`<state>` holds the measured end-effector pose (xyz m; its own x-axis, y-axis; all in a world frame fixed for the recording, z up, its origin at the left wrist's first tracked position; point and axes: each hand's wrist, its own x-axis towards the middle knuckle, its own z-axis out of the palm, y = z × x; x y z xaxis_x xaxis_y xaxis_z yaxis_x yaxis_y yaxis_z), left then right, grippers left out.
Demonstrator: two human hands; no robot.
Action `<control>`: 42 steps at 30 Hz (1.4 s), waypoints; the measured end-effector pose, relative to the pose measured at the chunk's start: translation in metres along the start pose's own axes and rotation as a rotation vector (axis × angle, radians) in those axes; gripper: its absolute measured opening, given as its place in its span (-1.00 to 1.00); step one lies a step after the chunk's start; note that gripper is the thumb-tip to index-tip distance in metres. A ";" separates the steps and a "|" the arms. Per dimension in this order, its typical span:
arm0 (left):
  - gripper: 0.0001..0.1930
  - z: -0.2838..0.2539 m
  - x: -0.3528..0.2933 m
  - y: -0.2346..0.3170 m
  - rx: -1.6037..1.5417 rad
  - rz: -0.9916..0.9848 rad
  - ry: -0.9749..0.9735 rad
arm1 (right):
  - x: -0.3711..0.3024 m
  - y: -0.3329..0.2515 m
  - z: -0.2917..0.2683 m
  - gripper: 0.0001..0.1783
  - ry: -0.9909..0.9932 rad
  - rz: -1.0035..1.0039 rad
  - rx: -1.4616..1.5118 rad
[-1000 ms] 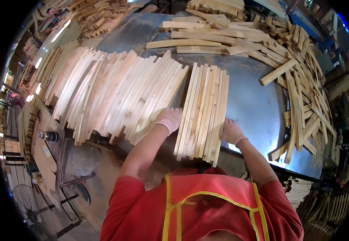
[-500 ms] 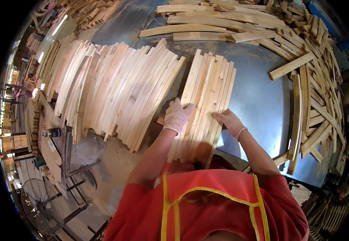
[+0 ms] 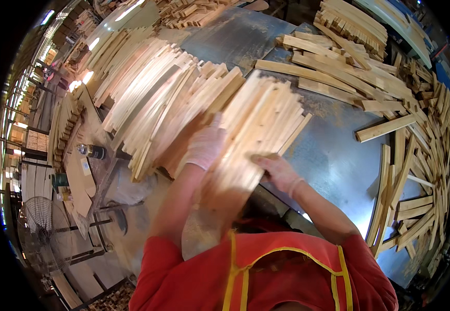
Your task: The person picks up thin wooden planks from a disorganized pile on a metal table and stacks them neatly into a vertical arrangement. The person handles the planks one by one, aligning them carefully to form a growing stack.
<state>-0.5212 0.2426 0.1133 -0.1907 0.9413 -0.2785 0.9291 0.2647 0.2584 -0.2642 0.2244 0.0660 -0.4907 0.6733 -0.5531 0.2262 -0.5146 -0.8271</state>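
Both hands grip one bundle of pale wooden slats (image 3: 258, 122), lifted and tilted off the grey metal table (image 3: 334, 155). My left hand (image 3: 206, 146), in a white glove, holds the bundle's left edge. My right hand (image 3: 278, 171), bare, clamps its lower right edge. The bundle's near end points toward my chest. Just to the left lies a broad fan of stacked slats (image 3: 157, 98), leaning in rows on the table.
Loose slats and offcuts (image 3: 406, 155) pile along the table's right side, with more stacked slats (image 3: 339, 46) at the back. A floor fan (image 3: 41, 223), a bottle (image 3: 91, 151) and low wood stacks (image 3: 62, 129) stand to the left below the table.
The bundle lay flat on the table with my hands at its near end; both hands have drawn it toward me and lifted it, tilting it leftward toward the fanned stack.
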 end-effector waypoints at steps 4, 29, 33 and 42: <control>-0.56 0.008 0.040 -0.117 0.333 -0.062 0.138 | 0.084 -0.001 0.082 -0.33 -0.136 0.097 0.256; -0.35 0.207 -0.092 0.293 0.265 1.059 -0.333 | -0.270 0.215 -0.389 0.15 1.089 0.389 -0.761; -0.35 0.228 -0.112 0.345 0.263 1.128 -0.371 | -0.236 0.191 -0.408 0.14 1.079 0.446 -0.708; -0.31 0.223 -0.132 0.347 0.299 1.021 -0.565 | -0.227 0.209 -0.472 -0.35 0.751 0.120 0.142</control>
<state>-0.1025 0.1633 0.0334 0.7716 0.4437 -0.4558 0.6216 -0.6784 0.3917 0.2912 0.2149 -0.0283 0.2439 0.7619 -0.6000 0.1065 -0.6360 -0.7643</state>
